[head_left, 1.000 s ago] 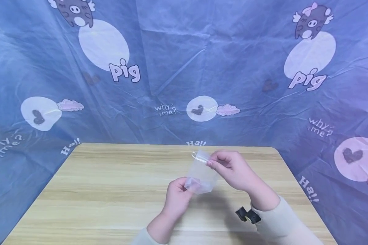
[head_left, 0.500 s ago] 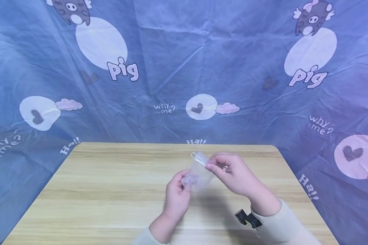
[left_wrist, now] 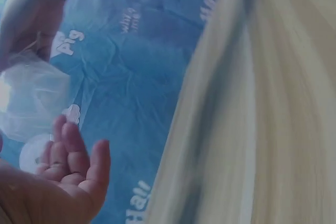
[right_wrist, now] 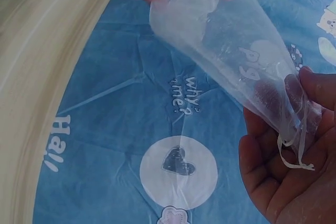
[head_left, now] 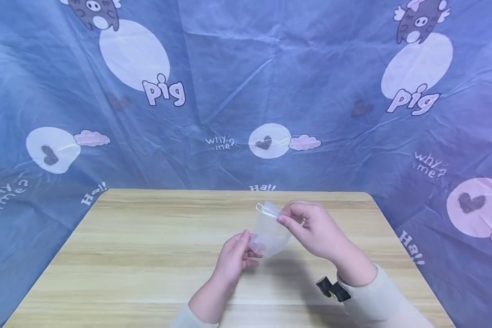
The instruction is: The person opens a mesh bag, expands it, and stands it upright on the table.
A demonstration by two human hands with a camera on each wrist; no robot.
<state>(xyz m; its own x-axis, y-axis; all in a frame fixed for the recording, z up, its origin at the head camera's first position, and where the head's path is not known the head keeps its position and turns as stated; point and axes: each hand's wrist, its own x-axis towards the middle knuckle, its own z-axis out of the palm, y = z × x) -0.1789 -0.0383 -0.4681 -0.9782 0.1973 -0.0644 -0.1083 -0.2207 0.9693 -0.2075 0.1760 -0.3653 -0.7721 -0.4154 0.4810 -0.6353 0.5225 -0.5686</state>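
Observation:
A small translucent mesh drawstring bag hangs tilted above the table between both hands. My right hand pinches it by the gathered mouth, thumb in front. Out from that end sticks a white drawstring in a loop. At the lower end my left hand has its thumb by the bag's edge, with loosely spread fingers under and behind the sheer fabric. The left wrist view shows the left hand's relaxed fingers near the bag. No contents show through the bag.
A light wood-grain table lies below the hands. Behind and beside it hangs a blue cloth backdrop with pig prints. A black device is strapped at the right sleeve's cuff.
The left hand's fingers have loosened from the bag's lower end and spread out. The bag was bunched half a second ago and now hangs fuller. The right hand keeps its pinch.

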